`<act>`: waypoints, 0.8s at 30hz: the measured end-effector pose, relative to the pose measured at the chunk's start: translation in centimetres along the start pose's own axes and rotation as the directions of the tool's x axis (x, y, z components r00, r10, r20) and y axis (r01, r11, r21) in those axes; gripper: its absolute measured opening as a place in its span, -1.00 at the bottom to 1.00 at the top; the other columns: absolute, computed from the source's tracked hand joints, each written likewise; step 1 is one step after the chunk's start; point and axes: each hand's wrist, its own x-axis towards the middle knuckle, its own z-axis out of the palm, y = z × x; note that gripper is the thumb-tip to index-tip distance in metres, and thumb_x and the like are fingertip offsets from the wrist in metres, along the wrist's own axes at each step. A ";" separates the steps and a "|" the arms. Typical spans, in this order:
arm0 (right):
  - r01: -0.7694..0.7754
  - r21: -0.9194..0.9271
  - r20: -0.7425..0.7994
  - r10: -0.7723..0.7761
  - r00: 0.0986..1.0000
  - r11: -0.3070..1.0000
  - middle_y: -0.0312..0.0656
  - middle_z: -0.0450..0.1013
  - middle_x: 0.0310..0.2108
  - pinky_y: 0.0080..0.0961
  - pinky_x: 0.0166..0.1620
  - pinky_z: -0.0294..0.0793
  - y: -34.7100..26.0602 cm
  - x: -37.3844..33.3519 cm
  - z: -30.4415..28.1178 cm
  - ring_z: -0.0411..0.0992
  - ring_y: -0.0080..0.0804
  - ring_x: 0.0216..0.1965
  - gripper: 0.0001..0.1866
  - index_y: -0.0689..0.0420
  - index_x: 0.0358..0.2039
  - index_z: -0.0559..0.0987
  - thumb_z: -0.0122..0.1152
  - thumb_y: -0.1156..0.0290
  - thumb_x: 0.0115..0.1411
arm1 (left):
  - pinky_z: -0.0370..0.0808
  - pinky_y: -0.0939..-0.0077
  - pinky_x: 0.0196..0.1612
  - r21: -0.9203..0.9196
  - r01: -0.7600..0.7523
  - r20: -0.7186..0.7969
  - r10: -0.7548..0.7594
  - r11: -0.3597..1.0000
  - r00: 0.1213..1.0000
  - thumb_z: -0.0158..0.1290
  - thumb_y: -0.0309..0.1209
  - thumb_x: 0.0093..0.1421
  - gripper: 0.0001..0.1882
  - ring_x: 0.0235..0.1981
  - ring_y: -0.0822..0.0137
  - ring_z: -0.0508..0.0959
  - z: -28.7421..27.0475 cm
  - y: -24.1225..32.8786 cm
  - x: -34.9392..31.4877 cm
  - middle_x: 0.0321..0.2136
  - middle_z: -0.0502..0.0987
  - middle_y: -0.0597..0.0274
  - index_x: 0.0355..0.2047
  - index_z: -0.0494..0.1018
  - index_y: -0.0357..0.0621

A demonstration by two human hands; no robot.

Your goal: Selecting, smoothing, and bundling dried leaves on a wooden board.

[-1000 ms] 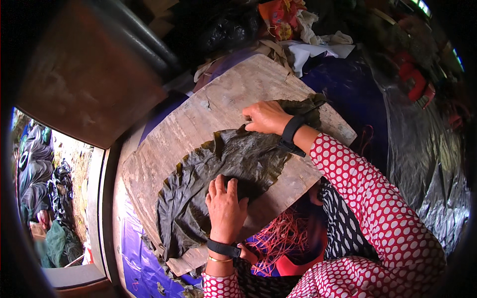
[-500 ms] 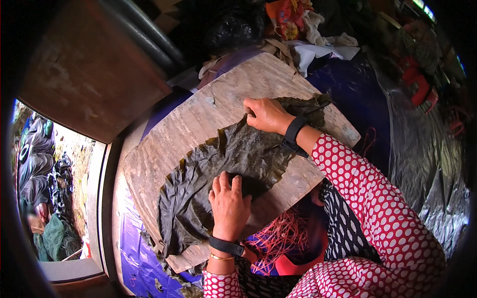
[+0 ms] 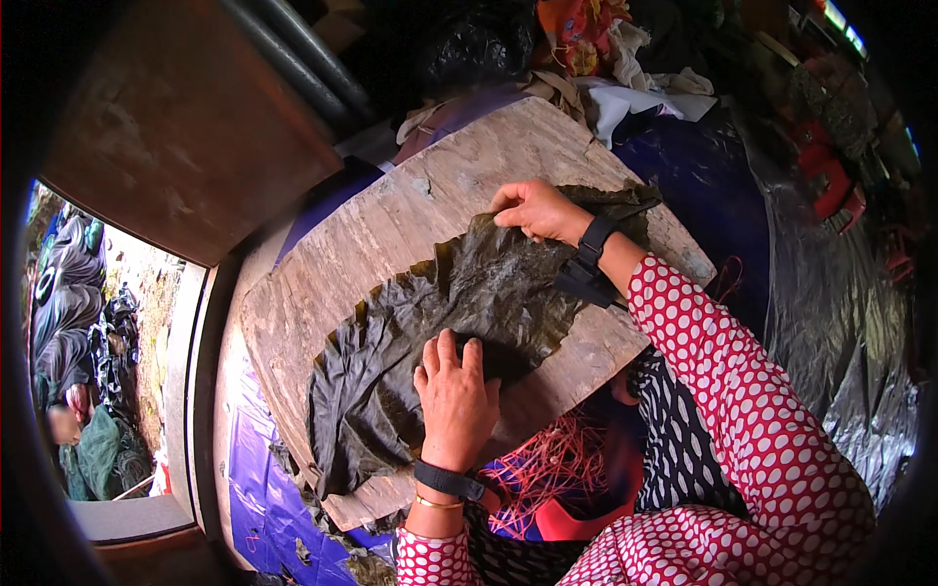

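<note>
Hands: left hand (image 3: 454, 396) spread flat on dark leaf (image 3: 430, 342), right hand (image 3: 537, 210) pinching its edge over wooden board (image 3: 391, 225).

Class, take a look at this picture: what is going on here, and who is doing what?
A person in a red sleeve with white dots is spreading a large dark, wrinkled leaf over a worn wooden board. The left hand presses flat on the leaf near its middle, fingers spread. The right hand pinches the leaf's far edge near the board's upper side. The leaf lies mostly open but creased. A bunch of red strings lies below the board, by the person's lap.
</note>
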 end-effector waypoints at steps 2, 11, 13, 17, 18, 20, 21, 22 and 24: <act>0.058 -0.028 -0.051 -0.059 0.997 0.998 -0.31 0.41 -0.64 -0.56 -0.67 0.27 0.3 0.1 -0.2 0.29 -0.59 -0.76 -0.87 0.20 -0.36 0.55 0.20 0.42 0.10 | 0.26 0.03 0.11 -0.004 -0.002 -0.007 0.002 1.000 1.000 0.22 -0.40 -0.08 -0.43 0.14 -0.15 0.23 0.0 0.1 0.1 0.10 0.25 -0.13 -0.01 0.36 -0.17; 0.301 -0.477 -0.409 -0.512 0.756 0.826 -0.07 0.52 -0.43 -0.39 -0.27 0.45 -2.3 -1.8 -4.3 0.51 -0.22 -0.37 -0.79 0.20 -0.28 0.55 0.12 0.36 0.11 | 0.29 0.05 0.08 -0.002 -0.012 -0.024 0.012 1.000 1.000 0.23 -0.42 -0.11 -0.44 0.12 -0.12 0.25 0.1 -0.2 -0.2 0.08 0.26 -0.09 -0.03 0.37 -0.16; 0.181 -0.568 -0.357 -0.439 0.825 0.803 -0.04 0.51 -0.45 -0.36 -0.29 0.44 -1.9 -3.7 -7.0 0.50 -0.15 -0.39 -0.78 0.21 -0.32 0.56 0.13 0.33 0.10 | 0.29 0.06 0.08 -0.012 -0.024 -0.031 0.024 1.000 0.999 0.23 -0.42 -0.11 -0.44 0.12 -0.11 0.26 0.4 -0.3 0.0 0.08 0.26 -0.08 -0.04 0.37 -0.16; 0.030 -0.691 -0.351 -0.371 0.860 0.722 -0.03 0.51 -0.47 -0.32 -0.30 0.44 0.1 -6.7 -11.4 0.50 -0.11 -0.39 -0.76 0.21 -0.35 0.57 0.18 0.29 0.07 | 0.32 0.09 0.04 -0.030 -0.024 -0.046 0.023 0.999 0.999 0.24 -0.44 -0.13 -0.44 0.10 -0.08 0.28 0.3 -0.6 -0.2 0.05 0.29 -0.04 -0.06 0.38 -0.14; -0.007 -0.685 -0.336 -0.307 0.891 0.728 -0.02 0.52 -0.43 -0.31 -0.27 0.45 0.4 -7.5 -12.5 0.50 -0.10 -0.36 -0.74 0.19 -0.33 0.58 0.20 0.28 0.06 | 0.33 0.09 0.03 -0.036 -0.025 -0.045 0.024 0.999 0.999 0.24 -0.44 -0.14 -0.44 0.09 -0.08 0.29 0.3 -0.6 -0.2 0.05 0.29 -0.03 -0.06 0.38 -0.14; -0.055 -0.678 -0.328 -0.234 0.915 0.733 -0.01 0.52 -0.40 -0.31 -0.24 0.45 1.2 -9.1 -14.2 0.50 -0.08 -0.33 -0.73 0.18 -0.30 0.58 0.21 0.27 0.05 | 0.31 0.10 0.04 -0.037 -0.037 -0.035 0.036 0.999 0.999 0.24 -0.43 -0.13 -0.45 0.09 -0.07 0.30 0.3 -0.4 -0.2 0.05 0.31 -0.04 -0.06 0.38 -0.14; -0.015 -0.691 -0.279 -0.247 0.928 0.723 0.00 0.52 -0.34 -0.30 -0.20 0.44 1.7 -9.9 -14.8 0.49 -0.07 -0.29 -0.71 0.16 -0.27 0.58 0.23 0.26 0.04 | 0.30 0.10 0.05 0.001 -0.045 -0.067 0.045 0.999 0.997 0.24 -0.42 -0.12 -0.45 0.08 -0.06 0.31 0.4 -0.3 -0.2 0.04 0.33 -0.04 -0.05 0.38 -0.14; 0.027 -0.701 -0.228 -0.259 0.939 0.712 0.00 0.51 -0.28 -0.30 -0.17 0.44 2.2 -10.7 -15.3 0.48 -0.07 -0.24 -0.70 0.14 -0.24 0.58 0.25 0.25 0.03 | 0.29 0.11 0.06 0.039 -0.051 -0.099 0.055 0.998 0.994 0.24 -0.41 -0.11 -0.45 0.08 -0.06 0.32 0.6 0.1 -0.1 0.03 0.34 -0.05 -0.05 0.38 -0.14; -0.001 -0.770 -0.190 -0.228 0.955 0.639 -0.10 0.45 -0.26 -0.40 -0.16 0.40 2.7 -11.2 -16.2 0.44 -0.23 -0.22 -0.66 0.14 -0.16 0.54 0.29 0.34 0.02 | 0.28 0.13 0.07 0.056 -0.066 -0.148 0.074 0.996 0.986 0.23 -0.39 -0.09 -0.49 0.05 -0.04 0.34 0.1 1.7 -0.1 0.01 0.37 -0.03 -0.07 0.41 -0.15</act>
